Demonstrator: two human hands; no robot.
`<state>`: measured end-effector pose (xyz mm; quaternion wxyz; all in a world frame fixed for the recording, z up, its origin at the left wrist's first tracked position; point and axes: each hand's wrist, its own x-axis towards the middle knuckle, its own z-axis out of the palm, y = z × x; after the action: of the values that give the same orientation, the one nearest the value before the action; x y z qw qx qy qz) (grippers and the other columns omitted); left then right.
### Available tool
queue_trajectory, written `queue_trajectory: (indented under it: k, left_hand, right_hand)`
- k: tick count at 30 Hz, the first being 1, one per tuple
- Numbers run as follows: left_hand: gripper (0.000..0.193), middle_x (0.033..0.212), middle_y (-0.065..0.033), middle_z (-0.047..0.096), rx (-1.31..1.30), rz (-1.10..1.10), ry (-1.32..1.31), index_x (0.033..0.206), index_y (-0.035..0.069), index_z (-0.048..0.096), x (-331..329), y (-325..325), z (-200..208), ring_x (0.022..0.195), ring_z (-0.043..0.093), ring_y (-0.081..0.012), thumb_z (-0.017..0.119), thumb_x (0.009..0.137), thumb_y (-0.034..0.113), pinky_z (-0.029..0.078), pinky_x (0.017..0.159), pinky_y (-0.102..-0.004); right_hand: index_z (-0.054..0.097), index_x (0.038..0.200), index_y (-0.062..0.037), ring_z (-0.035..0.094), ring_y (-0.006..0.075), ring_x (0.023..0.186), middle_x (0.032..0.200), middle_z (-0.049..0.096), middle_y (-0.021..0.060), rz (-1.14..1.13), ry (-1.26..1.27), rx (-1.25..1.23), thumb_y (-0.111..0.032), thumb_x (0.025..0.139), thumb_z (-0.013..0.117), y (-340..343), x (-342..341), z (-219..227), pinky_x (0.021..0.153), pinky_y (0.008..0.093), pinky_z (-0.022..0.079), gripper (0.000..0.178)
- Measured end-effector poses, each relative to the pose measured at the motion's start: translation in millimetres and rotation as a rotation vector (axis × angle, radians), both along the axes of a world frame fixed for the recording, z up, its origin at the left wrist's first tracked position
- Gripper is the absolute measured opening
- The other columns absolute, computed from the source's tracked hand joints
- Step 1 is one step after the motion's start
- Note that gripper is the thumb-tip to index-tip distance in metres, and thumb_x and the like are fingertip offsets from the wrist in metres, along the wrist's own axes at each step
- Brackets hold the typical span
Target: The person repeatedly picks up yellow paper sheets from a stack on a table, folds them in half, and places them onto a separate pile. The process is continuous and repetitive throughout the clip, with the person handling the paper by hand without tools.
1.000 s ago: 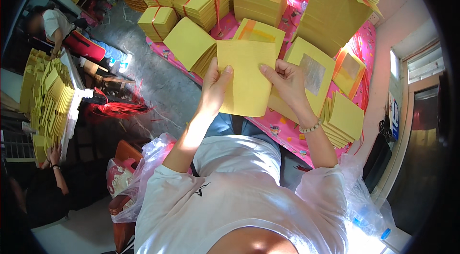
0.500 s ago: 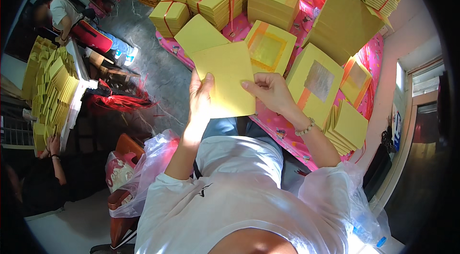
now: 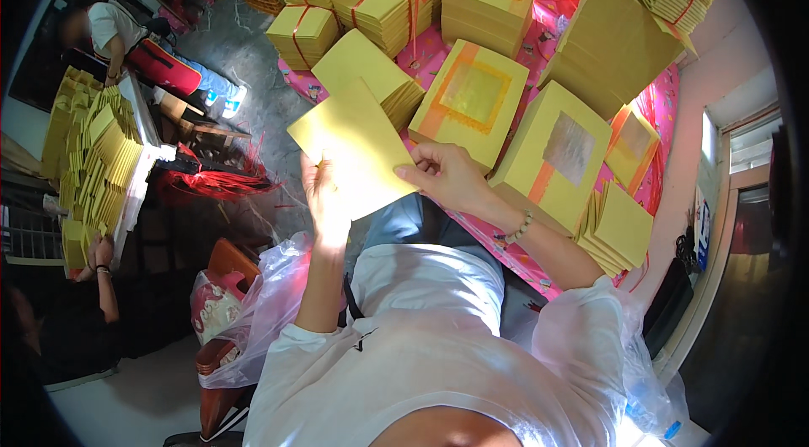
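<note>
A plain yellow paper sheet [image 3: 371, 148] is held tilted in front of me, partly in bright sunlight. At its left lower edge my left hand [image 3: 322, 194] grips it, the fingers hidden behind. My right hand [image 3: 455, 182], with a beaded bracelet at the wrist, pinches its right corner between thumb and curled fingers. I cannot tell whether it is one sheet or a few together. Just beyond it lies a loose stack of plain yellow paper [image 3: 362, 59]. To the right are a stack with an orange stripe and gold square [image 3: 438, 118] and one with a silver square [image 3: 539, 131].
A pink patterned cloth [image 3: 506, 257] covers the table under the stacks. Red-tied paper bundles [image 3: 383, 5] stand at the back. Left, two people are at another table piled with yellow paper [image 3: 101, 144]. Red ties [image 3: 219, 182] hang beside it. A plastic bag [image 3: 270, 295] is near my left elbow.
Both hands have shifted left and slightly down with the yellow sheet, which is now tilted. More of the plain stack behind it shows.
</note>
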<state>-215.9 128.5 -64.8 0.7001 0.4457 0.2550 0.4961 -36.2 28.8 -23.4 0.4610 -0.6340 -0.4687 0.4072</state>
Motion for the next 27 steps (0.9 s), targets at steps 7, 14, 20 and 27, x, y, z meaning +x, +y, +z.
queue_trajectory:
  k: [7,14,20,27]
  left_hand:
    - [0.030,0.097,-0.0037,0.062,0.096,0.090,0.200,0.119,0.002,0.050,27.0,54.7,7.7,0.076,0.057,-0.0060,0.056,0.095,0.018,0.047,0.063,-0.0221]
    - [0.027,0.087,-0.0051,0.066,0.069,0.050,0.319,0.110,0.001,0.057,60.3,133.5,-21.2,0.064,0.062,-0.0096,0.062,0.091,0.020,0.046,0.050,-0.0230]
    - [0.030,0.098,-0.0095,0.066,-0.047,0.032,0.481,0.111,-0.004,0.057,72.2,147.9,-48.1,0.083,0.063,-0.0136,0.064,0.087,0.013,0.051,0.071,-0.0270]
    - [0.040,0.096,-0.0145,0.067,0.188,0.103,0.617,0.108,-0.007,0.059,74.3,164.3,-74.0,0.082,0.065,-0.0203,0.069,0.081,0.020,0.051,0.072,-0.0311]
  right_hand:
    - [0.066,0.088,-0.0012,0.061,0.0119,0.065,0.072,0.066,0.0061,-0.117,-0.061,0.157,-0.027,0.079,0.072,61.9,40.2,-11.3,0.059,0.0281,0.048,0.027]
    - [0.067,0.088,-0.0031,0.066,0.0184,0.076,0.079,0.068,0.0090,-0.221,-0.286,0.108,-0.026,0.076,0.072,142.0,78.0,-18.0,0.070,0.0309,0.051,0.026]
    - [0.069,0.086,-0.0053,0.066,0.0201,0.077,0.080,0.069,0.0080,-0.270,-0.359,-0.062,-0.030,0.073,0.070,147.6,83.1,-44.5,0.072,0.0332,0.051,0.028]
    - [0.070,0.083,-0.0075,0.066,0.0216,0.078,0.079,0.069,0.0074,-0.249,-0.278,-0.194,-0.031,0.071,0.067,144.7,87.6,-44.3,0.072,0.0344,0.051,0.027]
